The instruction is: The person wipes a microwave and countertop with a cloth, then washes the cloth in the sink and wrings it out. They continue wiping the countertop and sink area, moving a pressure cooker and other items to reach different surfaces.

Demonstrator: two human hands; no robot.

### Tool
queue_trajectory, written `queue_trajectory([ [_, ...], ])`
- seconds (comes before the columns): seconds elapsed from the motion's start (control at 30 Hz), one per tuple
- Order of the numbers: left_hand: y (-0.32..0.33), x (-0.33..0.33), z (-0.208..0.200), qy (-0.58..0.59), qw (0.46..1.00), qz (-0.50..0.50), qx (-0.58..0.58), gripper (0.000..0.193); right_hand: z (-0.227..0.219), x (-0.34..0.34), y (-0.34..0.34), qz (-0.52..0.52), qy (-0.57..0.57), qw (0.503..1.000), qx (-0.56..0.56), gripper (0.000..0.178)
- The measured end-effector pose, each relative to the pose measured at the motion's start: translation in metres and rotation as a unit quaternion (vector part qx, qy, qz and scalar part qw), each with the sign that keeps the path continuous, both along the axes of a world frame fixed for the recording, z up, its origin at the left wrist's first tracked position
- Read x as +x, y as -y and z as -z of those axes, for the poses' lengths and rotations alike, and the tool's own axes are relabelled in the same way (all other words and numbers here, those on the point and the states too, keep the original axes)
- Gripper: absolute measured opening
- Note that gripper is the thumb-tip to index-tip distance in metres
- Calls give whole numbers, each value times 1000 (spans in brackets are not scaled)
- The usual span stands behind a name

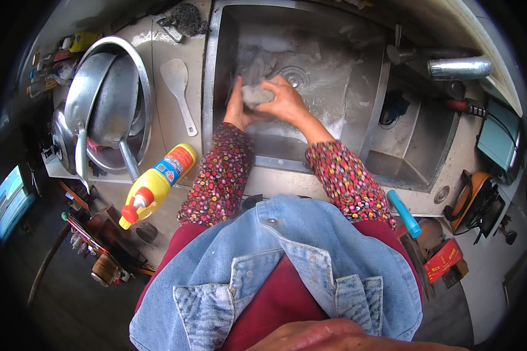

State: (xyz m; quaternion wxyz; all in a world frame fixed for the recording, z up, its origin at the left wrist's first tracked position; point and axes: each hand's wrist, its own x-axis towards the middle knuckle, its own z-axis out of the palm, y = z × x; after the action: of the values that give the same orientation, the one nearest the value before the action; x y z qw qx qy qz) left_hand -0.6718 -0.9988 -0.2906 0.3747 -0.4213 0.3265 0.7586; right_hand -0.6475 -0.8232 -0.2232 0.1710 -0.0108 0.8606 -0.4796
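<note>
Over the large steel sink basin (366,120), both of my hands are working on a wadded, wet, greyish-white rag (255,95). My right hand (286,100) is closed round the rag from the right, fingers bent over it. On the other side, my left hand (236,109) grips it, with the thumb side up and some fingers hidden beneath. Cloudy, foamy water streaks the basin floor around the drain (295,76). Patterned sleeves cover both of my forearms, which reach over the sink's front rim.
Left of the sink lie a pale spatula (176,88) and a yellow squeeze bottle (158,182) with a red cap. Beyond them, a metal basin (149,76) holds pans (112,99). A faucet (459,68) and smaller basin (413,167) are at right; a turquoise tube (403,213) sits by the edge.
</note>
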Motion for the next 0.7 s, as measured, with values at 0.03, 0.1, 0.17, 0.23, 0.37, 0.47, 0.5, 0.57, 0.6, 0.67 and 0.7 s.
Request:
queue_trajectory([
  [0.03,8,0,10,6,996,-38,77,76,-24,7,7,11,-37,998,-43,48],
  [0.1,9,8,-5,-105,970,-67,210,59,-63,12,16,25,-130,983,-131,43],
  [0.17,-40,21,-17,-272,889,-256,265,45,-74,2,19,-29,-75,995,-57,45],
  [0.23,-38,10,-44,-192,951,-165,178,34,-61,-6,15,11,-100,995,-3,43],
  [0.37,-64,5,-83,-212,971,-84,-72,33,8,-15,-20,145,-264,946,121,29],
  [0.47,-71,-5,-106,-324,934,-57,-138,36,-1,-7,-66,166,-274,921,222,28],
  [0.5,-74,-11,-127,-346,920,-51,-176,37,-5,-3,-88,163,-236,929,234,29],
  [0.57,-62,-23,-108,-399,899,-1,-183,44,-18,16,-108,134,-113,906,386,27],
  [0.6,-60,-28,-98,-375,921,-66,-80,31,-29,17,-111,77,-31,914,397,27],
  [0.67,-58,-16,-85,-299,945,-131,-18,32,-47,15,-105,-24,134,906,401,26],
  [0.7,-60,-13,-85,-254,949,-188,25,33,-34,19,-104,61,19,958,279,28],
])
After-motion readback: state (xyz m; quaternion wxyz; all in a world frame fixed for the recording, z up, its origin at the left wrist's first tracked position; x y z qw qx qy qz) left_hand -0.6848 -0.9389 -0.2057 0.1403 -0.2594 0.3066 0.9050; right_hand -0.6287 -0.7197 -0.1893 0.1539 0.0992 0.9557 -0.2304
